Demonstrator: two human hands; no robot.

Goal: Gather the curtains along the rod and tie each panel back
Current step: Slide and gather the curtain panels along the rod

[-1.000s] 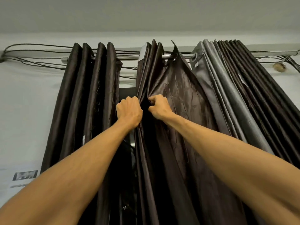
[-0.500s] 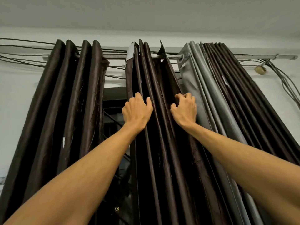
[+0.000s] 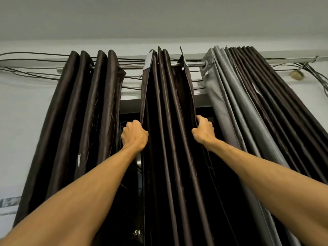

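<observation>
Three curtain panels hang from a metal rod (image 3: pixel 192 64) below the ceiling. The middle dark brown panel (image 3: pixel 168 121) is bunched into narrow folds. My left hand (image 3: pixel 134 134) grips its left edge with curled fingers. My right hand (image 3: pixel 204 130) grips its right edge, fingers hooked round the fabric. A second dark brown panel (image 3: pixel 85 112) hangs gathered on the left. On the right hangs a gathered panel (image 3: pixel 252 112) with its grey lining outward and dark folds behind it. A dark window shows in the gaps between panels.
Several black cables (image 3: pixel 32 68) run along the wall behind the rod on both sides. A small round fitting (image 3: pixel 296 74) sits on the wall at the right. The white wall (image 3: pixel 21 121) lies left of the curtains.
The middle panel has gone from partly spread to tightly folded. My hands moved apart to its two edges, and my view tilted up toward the rod.
</observation>
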